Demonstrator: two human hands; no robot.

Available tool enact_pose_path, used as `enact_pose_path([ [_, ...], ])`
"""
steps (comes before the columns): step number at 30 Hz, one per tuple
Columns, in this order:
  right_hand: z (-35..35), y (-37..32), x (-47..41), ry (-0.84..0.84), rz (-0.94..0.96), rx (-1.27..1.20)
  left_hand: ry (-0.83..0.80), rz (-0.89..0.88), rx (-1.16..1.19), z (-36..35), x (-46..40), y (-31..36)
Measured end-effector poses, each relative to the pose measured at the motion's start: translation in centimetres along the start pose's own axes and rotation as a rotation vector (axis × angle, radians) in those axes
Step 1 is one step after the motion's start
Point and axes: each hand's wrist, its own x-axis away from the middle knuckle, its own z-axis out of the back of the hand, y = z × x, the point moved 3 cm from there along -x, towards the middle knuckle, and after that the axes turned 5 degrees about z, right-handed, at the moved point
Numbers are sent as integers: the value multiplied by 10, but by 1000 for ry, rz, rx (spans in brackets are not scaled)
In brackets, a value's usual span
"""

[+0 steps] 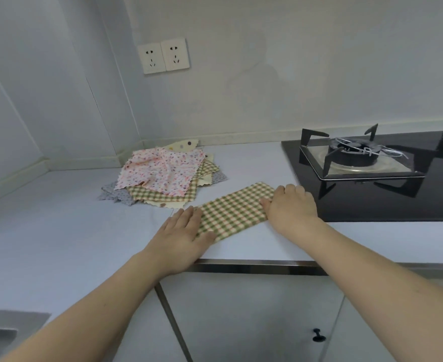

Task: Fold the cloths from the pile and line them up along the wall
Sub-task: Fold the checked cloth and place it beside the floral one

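Green-and-cream gingham takes shape as a person folds a cloth on a kitchen counter.

Both hands lie flat on the checked cloth [234, 210], a long folded strip set at a slant near the front edge of the pale, smooth counter [58, 231]. The left hand [186, 233] presses its near end with straight fingers, while the right hand [291, 205] weighs down the far end with fingers bent at the knuckles, apparently to hold the crease; neither hand grips the fabric. Behind it, close to the corner of the wall [267, 74], waits the pile [162, 176]: thin, limp squares with pinked zigzag edges, a pink floral one on top. A glossy black gas hob [372, 178] sits just beside the right hand. No folded cloth lines the wall yet.
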Motion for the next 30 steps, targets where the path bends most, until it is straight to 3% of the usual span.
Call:
enact_pose_path([
  [3,11,-3,7,-7,-81,204,-88,27,-37,8,2,2],
  [5,12,3,5,22,-96,152,-148,68,-73,21,-8,6],
  [8,5,19,5,158,-55,-56,-221,130,269,46,-36,17],
  [10,3,24,8,246,1,-182,-136,97,482,56,-65,32],
  [12,5,25,8,275,39,-271,-93,76,546,58,-96,53],
  [16,8,26,9,334,126,-442,-297,-2,563,54,-145,101],
  [20,9,33,10,336,155,-683,-431,-65,370,53,-175,125],
  [24,8,37,10,377,157,-879,-412,-110,312,60,-180,133],
  [30,10,42,15,524,16,-985,-263,-112,495,69,-169,122],
])
